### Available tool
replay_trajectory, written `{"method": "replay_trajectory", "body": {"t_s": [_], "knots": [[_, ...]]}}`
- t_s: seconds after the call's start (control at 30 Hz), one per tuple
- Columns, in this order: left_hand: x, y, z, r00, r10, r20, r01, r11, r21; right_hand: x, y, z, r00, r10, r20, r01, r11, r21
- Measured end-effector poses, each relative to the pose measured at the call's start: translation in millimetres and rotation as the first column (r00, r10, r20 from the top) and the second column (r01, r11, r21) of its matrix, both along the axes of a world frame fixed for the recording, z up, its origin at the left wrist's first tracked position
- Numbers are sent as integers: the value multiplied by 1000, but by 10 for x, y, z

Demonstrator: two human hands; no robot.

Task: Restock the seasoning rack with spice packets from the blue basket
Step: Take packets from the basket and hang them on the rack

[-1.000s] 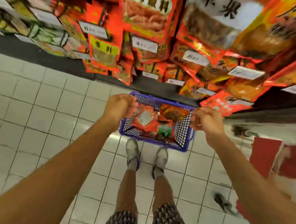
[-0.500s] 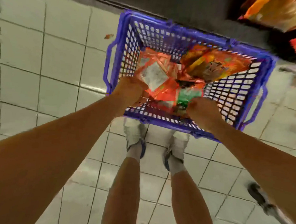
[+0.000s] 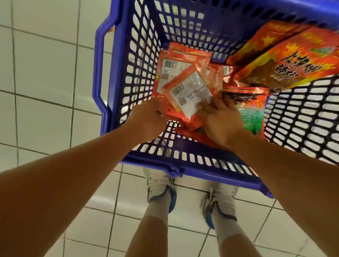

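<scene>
1. A blue plastic lattice-sided basket (image 3: 116, 68) is sitting on a white tiled floor (image 3: 39, 59), its far rim and right side being cut off by the frame edges.
2. Both bare hands are reaching down inside it over the near wall.
3. The left hand (image 3: 148, 119) is curling over the near left edge of a stack of small orange foil spice packets (image 3: 180, 69); its fingers are lying under the packets and out of sight, so whether they are gripping or only touching cannot be told.
4. The right hand (image 3: 221, 120) is pinching the near right corner of the top packet with a white barcode label (image 3: 189, 91), thumb and fingers (image 3: 207, 108) closing narrowly on it.
5. That labelled packet is lying tilted on the stack, its print too small to read.
6. A large orange-and-yellow flame-printed bag with dark characters (image 3: 301, 63) is leaning against the right wall, its upper part blurring and running out of frame.
7. A red and green packet (image 3: 252, 112) is lying partly hidden behind the right hand.
8. Two white and blue sneakers (image 3: 160, 188) are standing just near of the basket, their toes hidden under its rim.
9. The seasoning rack is lying outside the view.
</scene>
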State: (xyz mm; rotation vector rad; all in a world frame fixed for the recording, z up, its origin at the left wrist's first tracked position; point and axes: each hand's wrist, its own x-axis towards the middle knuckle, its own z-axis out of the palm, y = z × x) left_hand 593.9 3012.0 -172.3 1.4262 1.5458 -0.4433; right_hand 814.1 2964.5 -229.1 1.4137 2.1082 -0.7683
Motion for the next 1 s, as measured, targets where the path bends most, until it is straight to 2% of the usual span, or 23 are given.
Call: {"method": "replay_trajectory", "body": {"t_s": [0.1, 0.17, 0.23, 0.3, 0.4, 0.5, 0.6, 0.77, 0.87, 0.93, 1.0], "knots": [[-17, -5, 122, 995, 50, 84, -50, 999, 1, 139, 28, 270, 982, -91, -164, 78, 993, -85], [-1, -9, 192, 983, -130, 126, 123, 990, 63, 162, 83, 471, 938, -151, -313, 106, 982, -158], [65, -16, 245, 938, -323, 126, 314, 945, 85, 138, 122, 647, 855, -228, -465, 163, 971, -175], [132, -41, 245, 938, -312, 149, 298, 948, 110, 134, 164, 745, 772, -335, -540, 320, 939, -125], [175, -67, 251, 989, -84, 119, 63, 984, 165, 165, 257, 687, 719, -534, -445, 573, 818, -55], [142, -63, 236, 996, 64, 56, -75, 971, 228, 124, 318, 438, 651, -688, -320, 708, 703, -72], [98, -38, 199, 966, 244, 83, -258, 926, 277, -22, 394, 179, 543, -818, -191, 821, 565, -83], [69, -36, 126, 935, 346, 70, -353, 899, 258, -490, 582, -114, 530, -847, -48, 831, 530, -170], [73, -36, 84, 922, 381, 68, -386, 885, 260, -660, 582, -244, 481, -875, 61, 874, 472, -120], [81, -36, 84, 910, 406, 85, -414, 875, 251, -653, 562, -314, 515, -848, 129, 857, 509, -75], [80, -37, 87, 897, 432, 97, -442, 867, 230, -570, 566, -333, 516, -849, 114, 857, 509, -86]]}}
